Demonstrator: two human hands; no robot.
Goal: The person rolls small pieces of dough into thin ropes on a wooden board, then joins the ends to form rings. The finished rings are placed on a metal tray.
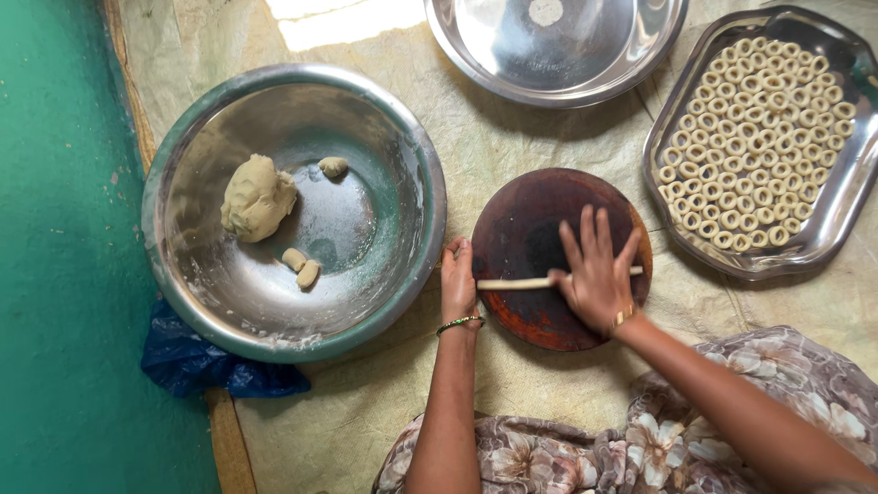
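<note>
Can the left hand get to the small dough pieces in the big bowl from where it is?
Probably yes. The left hand rests at the board's left edge, right beside the bowl. The dough pieces lie just inside, with nothing between.

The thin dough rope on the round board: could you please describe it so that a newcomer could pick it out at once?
Start at the large steel basin on the left; just right of it lies a dark round wooden board. Across the board runs a thin pale dough rope, lying under the right hand, while the left hand rests at the board's edge. Unlike the dough lump in the basin, it is long and slender.
</note>
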